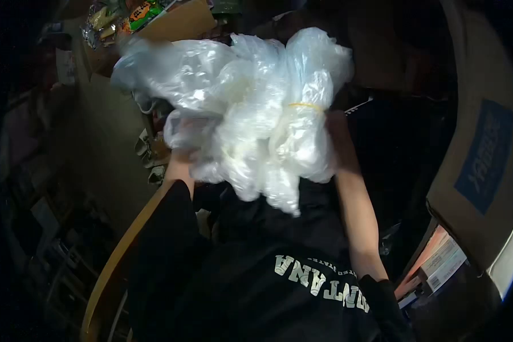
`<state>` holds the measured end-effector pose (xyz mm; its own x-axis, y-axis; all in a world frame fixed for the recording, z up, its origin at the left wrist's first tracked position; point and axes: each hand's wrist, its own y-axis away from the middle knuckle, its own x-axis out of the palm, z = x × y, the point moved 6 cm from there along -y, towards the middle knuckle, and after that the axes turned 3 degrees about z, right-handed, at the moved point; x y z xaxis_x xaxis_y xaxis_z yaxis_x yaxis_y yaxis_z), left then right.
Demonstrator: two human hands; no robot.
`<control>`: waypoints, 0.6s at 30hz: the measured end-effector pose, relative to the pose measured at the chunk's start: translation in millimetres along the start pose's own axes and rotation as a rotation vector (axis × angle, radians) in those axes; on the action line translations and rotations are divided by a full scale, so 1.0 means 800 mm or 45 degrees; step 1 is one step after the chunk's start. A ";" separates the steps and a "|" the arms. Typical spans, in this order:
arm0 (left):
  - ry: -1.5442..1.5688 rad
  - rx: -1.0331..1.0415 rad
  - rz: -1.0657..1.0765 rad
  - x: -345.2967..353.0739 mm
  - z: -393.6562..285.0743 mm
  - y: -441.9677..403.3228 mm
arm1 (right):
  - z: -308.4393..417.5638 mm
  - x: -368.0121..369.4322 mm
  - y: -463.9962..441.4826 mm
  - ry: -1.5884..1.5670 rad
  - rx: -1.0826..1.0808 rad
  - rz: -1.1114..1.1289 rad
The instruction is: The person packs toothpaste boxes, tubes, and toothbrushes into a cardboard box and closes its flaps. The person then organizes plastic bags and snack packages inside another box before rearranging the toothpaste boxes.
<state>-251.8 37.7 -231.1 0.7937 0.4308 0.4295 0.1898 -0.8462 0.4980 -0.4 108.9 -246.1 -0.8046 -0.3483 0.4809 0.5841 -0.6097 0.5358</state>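
A big bundle of clear, crinkled plastic bags [251, 114] is held up in front of my chest, partly blurred. A yellow rubber band [306, 105] runs around the gathered part on its right side. My left hand [183, 154] reaches into the bundle from the lower left, its fingers covered by plastic. On the other side, my right hand [336, 122] is against the bundle's right edge, with its fingers hidden behind the bags. The bundle hangs between both hands.
Tall cardboard boxes [467, 154] stand close on the right, with a white labelled pack [444, 265] below. At the upper left are an open carton [179, 25] and colourful snack packets [145, 14]. Shoes [148, 151] lie on the floor at left. A yellow curved edge [117, 262] runs beside my left arm.
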 end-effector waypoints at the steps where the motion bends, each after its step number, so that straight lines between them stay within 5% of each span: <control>1: 0.006 -0.031 0.050 0.016 0.007 -0.001 | 0.010 0.012 0.013 0.149 -0.080 0.052; 6: 0.083 -0.187 0.267 0.088 0.045 0.012 | 0.125 0.119 0.083 0.344 -0.029 0.096; 11: 0.146 -0.330 0.417 0.125 0.075 0.045 | 0.096 0.098 0.100 0.586 -0.092 -0.051; 14: -0.338 -0.345 0.286 0.122 0.028 0.070 | 0.078 0.081 0.098 0.071 -0.087 0.063; 15: -0.389 -0.255 0.494 0.119 0.016 0.067 | 0.077 0.075 0.101 0.015 -0.070 0.098; 18: -0.551 -0.239 0.513 0.111 0.003 0.082 | 0.076 0.081 0.121 0.336 -0.266 0.207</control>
<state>-167.5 19.5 -161.7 0.9516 -0.1109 0.2866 -0.2476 -0.8292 0.5012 10.4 70.8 -121.2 -0.7189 -0.6073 0.3382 0.6941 -0.6540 0.3009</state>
